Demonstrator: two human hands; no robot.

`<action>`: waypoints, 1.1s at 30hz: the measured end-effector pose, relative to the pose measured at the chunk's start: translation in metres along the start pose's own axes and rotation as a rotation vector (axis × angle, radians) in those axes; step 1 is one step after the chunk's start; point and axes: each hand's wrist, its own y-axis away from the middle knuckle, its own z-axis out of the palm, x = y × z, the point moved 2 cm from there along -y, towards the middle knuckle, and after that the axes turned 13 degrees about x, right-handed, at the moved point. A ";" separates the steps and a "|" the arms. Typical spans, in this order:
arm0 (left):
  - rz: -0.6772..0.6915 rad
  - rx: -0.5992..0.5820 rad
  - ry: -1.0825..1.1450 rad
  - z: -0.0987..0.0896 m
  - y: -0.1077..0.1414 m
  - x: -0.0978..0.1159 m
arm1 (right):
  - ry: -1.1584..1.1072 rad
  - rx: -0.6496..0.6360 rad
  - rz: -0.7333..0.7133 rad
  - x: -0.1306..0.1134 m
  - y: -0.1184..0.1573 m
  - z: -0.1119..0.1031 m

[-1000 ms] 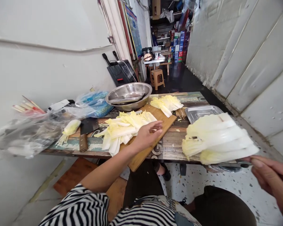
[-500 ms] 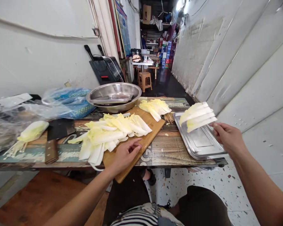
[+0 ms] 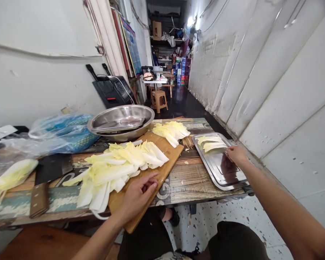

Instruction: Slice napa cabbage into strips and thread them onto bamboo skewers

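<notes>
My right hand [image 3: 237,155] pinches the near end of a few pale cabbage leaves [image 3: 213,145] held side by side, apparently on a skewer hidden by the fingers. These leaves lie low at the far end of a metal tray [image 3: 219,185]. My left hand [image 3: 141,191], fingers loosely curled and thumb apart, rests at the right edge of a wooden cutting board [image 3: 170,159] with nothing in it. Beside it on the board is a heap of loose cabbage leaves [image 3: 111,169]. A smaller pile of cabbage leaves [image 3: 172,131] sits at the board's far end.
Thin bamboo sticks [image 3: 189,142] lie between board and tray. At left are a cleaver [image 3: 52,169], a cabbage piece [image 3: 16,173] and blue plastic bags [image 3: 67,133]. A steel basin [image 3: 121,135] stands behind the board. A wall [image 3: 287,90] runs along the right.
My right hand has lowered the cabbage leaves from above the tray onto its far end. The left hand stays by the board's edge. The camera view has shifted slightly.
</notes>
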 end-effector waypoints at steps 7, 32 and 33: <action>-0.016 -0.021 -0.028 0.000 0.000 -0.002 | 0.404 0.141 -0.407 -0.007 0.016 0.002; 0.050 -0.009 -0.018 0.001 0.002 0.003 | 0.719 0.064 -0.419 0.018 0.018 -0.022; 0.049 -0.009 -0.018 0.000 0.003 0.006 | 0.715 0.071 -0.434 0.018 0.015 -0.021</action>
